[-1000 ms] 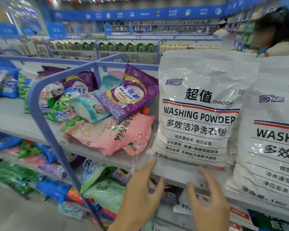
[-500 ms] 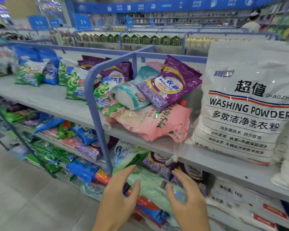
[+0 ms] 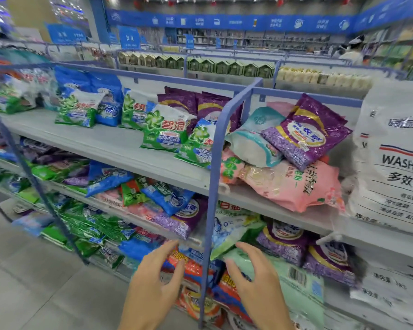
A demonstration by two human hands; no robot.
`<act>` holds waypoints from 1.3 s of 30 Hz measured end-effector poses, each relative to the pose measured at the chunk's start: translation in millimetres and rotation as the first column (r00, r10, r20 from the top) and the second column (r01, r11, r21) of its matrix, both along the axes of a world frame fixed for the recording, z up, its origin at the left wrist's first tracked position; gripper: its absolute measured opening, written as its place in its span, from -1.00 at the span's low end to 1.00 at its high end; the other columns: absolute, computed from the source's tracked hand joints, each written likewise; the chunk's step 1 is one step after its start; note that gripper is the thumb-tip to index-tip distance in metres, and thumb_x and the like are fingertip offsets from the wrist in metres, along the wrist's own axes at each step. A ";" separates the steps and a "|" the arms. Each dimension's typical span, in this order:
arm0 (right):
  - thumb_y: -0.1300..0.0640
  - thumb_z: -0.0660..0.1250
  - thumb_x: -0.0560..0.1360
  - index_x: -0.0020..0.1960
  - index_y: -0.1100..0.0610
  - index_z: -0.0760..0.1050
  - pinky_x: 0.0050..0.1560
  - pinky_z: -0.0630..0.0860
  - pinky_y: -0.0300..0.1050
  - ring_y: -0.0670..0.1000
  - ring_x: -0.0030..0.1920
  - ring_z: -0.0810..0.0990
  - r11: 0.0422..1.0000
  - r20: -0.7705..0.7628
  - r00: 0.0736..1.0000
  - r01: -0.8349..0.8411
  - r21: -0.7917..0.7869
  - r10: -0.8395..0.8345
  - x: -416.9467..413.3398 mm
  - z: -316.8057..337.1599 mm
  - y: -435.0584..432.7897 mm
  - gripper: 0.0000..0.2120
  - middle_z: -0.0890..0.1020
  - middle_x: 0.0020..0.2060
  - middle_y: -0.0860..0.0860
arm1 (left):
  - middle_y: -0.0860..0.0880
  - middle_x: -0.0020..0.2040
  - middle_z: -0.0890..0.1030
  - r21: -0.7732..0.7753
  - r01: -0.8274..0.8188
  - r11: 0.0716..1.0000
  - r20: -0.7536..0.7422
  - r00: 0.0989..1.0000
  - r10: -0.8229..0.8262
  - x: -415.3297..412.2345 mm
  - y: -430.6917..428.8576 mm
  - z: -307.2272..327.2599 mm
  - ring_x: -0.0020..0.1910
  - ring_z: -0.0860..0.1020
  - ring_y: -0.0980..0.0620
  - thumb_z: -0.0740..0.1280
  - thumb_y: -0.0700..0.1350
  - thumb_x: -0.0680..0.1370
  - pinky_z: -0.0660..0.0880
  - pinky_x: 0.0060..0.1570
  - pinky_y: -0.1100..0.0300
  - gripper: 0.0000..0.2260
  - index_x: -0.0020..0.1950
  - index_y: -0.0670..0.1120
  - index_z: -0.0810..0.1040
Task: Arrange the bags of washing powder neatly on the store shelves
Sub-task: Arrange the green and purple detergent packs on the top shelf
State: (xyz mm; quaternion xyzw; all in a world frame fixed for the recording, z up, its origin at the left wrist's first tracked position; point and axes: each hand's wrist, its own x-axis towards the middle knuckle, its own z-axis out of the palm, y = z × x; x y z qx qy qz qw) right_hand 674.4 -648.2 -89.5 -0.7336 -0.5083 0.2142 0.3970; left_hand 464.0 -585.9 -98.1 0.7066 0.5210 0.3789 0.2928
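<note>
Left hand [image 3: 153, 279], right hand [image 3: 255, 279] empty, fingers [image 3: 168, 250] spread, beside blue metal post [image 3: 211, 186]. Pink shiny plastic bag [image 3: 293, 184] (right of post) may slip if bumped.

purple bag [image 3: 305, 132]: tilted atop pile, top shelf [image 3: 105, 144] | pink bag [image 3: 293, 184]: flat beneath | white WASHING POWDER bag [image 3: 391, 163]: upright, far right
</note>
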 end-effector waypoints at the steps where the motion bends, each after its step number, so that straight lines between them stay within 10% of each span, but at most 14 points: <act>1: -0.17 0.34 0.58 0.42 -0.18 0.44 0.28 0.30 -0.45 -0.28 0.36 0.37 1.000 -0.008 1.000 0.004 -0.007 -0.004 -5.9 4.0 4.3 -0.58 0.44 0.36 -0.31 | 0.42 0.24 0.48 -0.007 -0.003 1.000 0.001 1.000 0.003 -8.6 6.5 0.2 0.23 0.37 0.55 0.44 0.01 0.54 0.40 0.21 0.26 -0.60 0.27 0.39 0.44; 16: -0.18 0.33 0.59 0.47 -0.10 0.42 0.39 0.39 -0.18 -0.20 0.37 0.43 0.968 0.084 0.968 0.227 0.108 -0.236 28.8 65.7 36.6 -0.53 0.49 0.37 -0.24 | 0.31 0.30 0.48 0.118 0.309 0.944 -0.018 0.951 -0.309 66.2 78.5 59.4 0.22 0.41 0.43 0.37 0.10 0.59 0.31 0.16 0.60 -0.58 0.45 0.19 0.44; 19: -0.17 0.32 0.60 0.45 -0.14 0.43 0.19 0.34 -0.38 -0.24 0.29 0.43 0.964 0.071 0.965 0.245 0.104 -0.253 48.8 68.7 35.2 -0.56 0.49 0.32 -0.28 | 0.29 0.34 0.47 0.154 0.329 0.932 -0.029 0.944 -0.329 83.6 86.2 61.7 0.31 0.39 0.34 0.37 0.09 0.59 0.33 0.31 0.40 -0.55 0.48 0.17 0.43; 30: -0.17 0.36 0.58 0.44 -0.06 0.39 0.14 0.51 -0.06 -0.13 0.12 0.56 0.881 -0.133 0.910 0.414 0.231 -0.392 137.4 98.4 81.7 -0.51 0.54 0.20 -0.17 | 0.16 0.34 0.56 0.272 0.388 0.880 -0.020 0.917 -0.398 179.0 109.6 102.3 0.34 0.47 0.22 0.35 0.08 0.61 0.44 0.35 0.14 -0.59 0.46 0.06 0.47; 36: -0.20 0.43 0.48 0.06 -0.01 0.51 0.09 0.49 -0.04 -0.08 0.00 0.63 0.880 -0.304 0.861 0.459 0.119 -0.408 204.6 129.3 125.1 -0.69 0.63 -0.08 -0.21 | 0.01 0.28 0.60 0.348 0.407 0.845 -0.118 0.913 -0.391 276.2 160.0 147.0 0.27 0.50 0.01 0.32 0.05 0.63 0.45 0.33 0.06 -0.61 0.43 -0.05 0.48; 39: -0.41 0.46 0.26 0.12 -0.02 0.64 0.14 0.61 0.10 -0.03 0.02 0.71 0.892 -0.375 0.846 0.441 0.096 -0.379 230.1 121.7 149.5 -0.39 0.74 -0.04 -0.14 | -0.08 0.23 0.59 0.308 0.424 0.852 -0.199 0.904 -0.379 310.1 188.0 158.4 0.24 0.50 -0.09 0.27 0.05 0.65 0.45 0.31 -0.07 -0.65 0.37 -0.09 0.47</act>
